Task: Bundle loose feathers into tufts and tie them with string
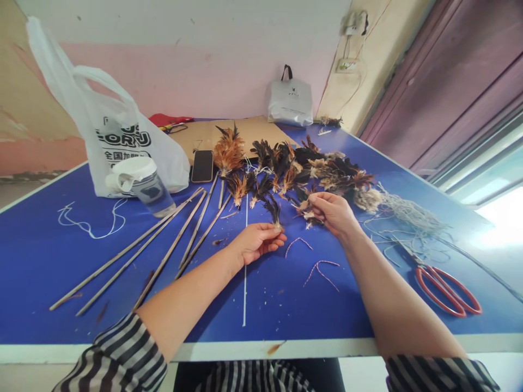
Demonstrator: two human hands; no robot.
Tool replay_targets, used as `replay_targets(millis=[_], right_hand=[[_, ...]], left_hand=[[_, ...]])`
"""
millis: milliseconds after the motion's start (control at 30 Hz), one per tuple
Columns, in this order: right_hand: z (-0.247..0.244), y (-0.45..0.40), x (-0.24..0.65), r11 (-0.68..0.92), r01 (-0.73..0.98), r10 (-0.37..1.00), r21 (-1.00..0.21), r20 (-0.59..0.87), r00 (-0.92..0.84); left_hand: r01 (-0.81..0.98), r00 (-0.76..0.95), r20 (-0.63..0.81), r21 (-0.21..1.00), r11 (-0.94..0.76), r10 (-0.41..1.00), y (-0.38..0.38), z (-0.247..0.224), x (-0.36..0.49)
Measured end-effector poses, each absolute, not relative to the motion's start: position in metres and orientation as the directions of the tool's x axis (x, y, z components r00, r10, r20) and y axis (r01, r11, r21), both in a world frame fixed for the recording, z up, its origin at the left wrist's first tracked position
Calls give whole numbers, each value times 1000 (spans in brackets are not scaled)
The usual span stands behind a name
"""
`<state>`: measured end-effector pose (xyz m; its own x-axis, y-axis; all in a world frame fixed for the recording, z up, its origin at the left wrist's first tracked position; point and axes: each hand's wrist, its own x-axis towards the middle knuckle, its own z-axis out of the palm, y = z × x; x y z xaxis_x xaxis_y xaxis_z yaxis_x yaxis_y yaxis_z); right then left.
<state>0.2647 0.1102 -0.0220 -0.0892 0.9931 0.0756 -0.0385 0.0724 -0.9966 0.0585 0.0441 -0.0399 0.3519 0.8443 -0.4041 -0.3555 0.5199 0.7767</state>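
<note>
Between the thumb and fingers of my left hand (263, 241) is the base of a small dark feather bunch (273, 211), its tips pointing away from me. My right hand (334, 211) pinches a light brown feather tuft (303, 206) at the near edge of the feather pile (322, 169). That pile has black, brown and buff feathers in loose bunches. An orange-brown feather bundle (229, 149) stands out at its left end. Two short pieces of pink twisted cord (321, 268) lie on the table just below my hands.
Several thin sticks (171, 250) lie at left, near a lidded water jug (149, 188), a phone (202, 166) and a white plastic bag (118, 130). Red-handled scissors (447, 288) and tangled string (412, 215) lie at right. A silver bag (290, 102) stands behind, beside flat cardboard (196, 140).
</note>
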Motion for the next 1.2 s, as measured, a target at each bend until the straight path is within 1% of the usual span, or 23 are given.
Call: replay_targets(millis=[67,133,233,300,367,433,467,500,567,600,667,833,1033,1133,1200], right_hand=[[-23,106,257,70,-46,990,-997,75,-121],[-24,101,248,103,-19,987,-995,104,-126],[-24,90,234,202,100,976,-974,193,-100],[-23,82,226,307,221,951,-926,292,-100],[-23,74,222,462,359,886,-811,441,-143],[-23,69,220,632,447,768,-633,588,-254],[-24,67,220,711,458,694,-533,639,-332],[-24,67,220,777,452,617,-437,669,-415],[-25,67,221,864,422,486,-275,672,-558],[-26,68,222,886,412,441,-211,656,-612],[-26,69,223,902,411,400,-135,623,-673],[-24,72,225,908,410,377,-89,604,-703],[-25,73,225,898,431,392,-82,595,-702],[-26,73,224,905,404,399,-134,595,-697],[-26,72,222,887,397,451,-237,628,-634]], left_hand=[[-376,372,-410,754,539,833,44,-39,58],[-405,392,-413,724,558,822,44,-39,58],[-447,438,-420,666,598,795,45,-37,57],[-468,467,-424,626,624,776,45,-36,55],[-489,483,-420,598,635,768,46,-36,54],[-504,496,-409,583,638,766,47,-36,52],[-507,501,-407,578,640,764,48,-36,51],[-510,501,-407,574,641,763,49,-36,50],[-517,486,-417,572,637,768,50,-36,48],[-522,470,-423,575,631,775,50,-36,47],[-531,440,-425,587,611,791,50,-35,46],[-532,415,-394,626,570,820,51,-34,45],[-493,354,-324,732,470,877,53,-38,46],[-469,311,-325,765,442,893,53,-39,47],[-469,299,-324,769,434,898,53,-39,47]])
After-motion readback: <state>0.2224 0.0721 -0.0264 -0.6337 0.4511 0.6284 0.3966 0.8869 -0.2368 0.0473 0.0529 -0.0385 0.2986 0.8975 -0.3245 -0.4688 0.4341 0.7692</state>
